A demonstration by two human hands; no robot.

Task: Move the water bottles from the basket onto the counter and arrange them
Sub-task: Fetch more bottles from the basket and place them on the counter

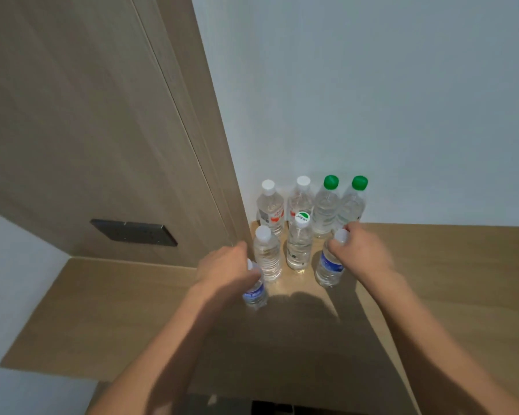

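Clear plastic blue-labelled bottle (pixel 330 265) gripped near its cap by right hand (pixel 360 247) | left hand (pixel 225 266) grips matching bottle (pixel 256 293) | both upright on light wooden desk (pixel 450 265) | judgement: set each down level, flush with front row, then release.

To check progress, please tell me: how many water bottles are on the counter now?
8. Four stand by the wall: two white-capped, two green-capped. Two stand before them. Each hand holds a blue-labelled one.
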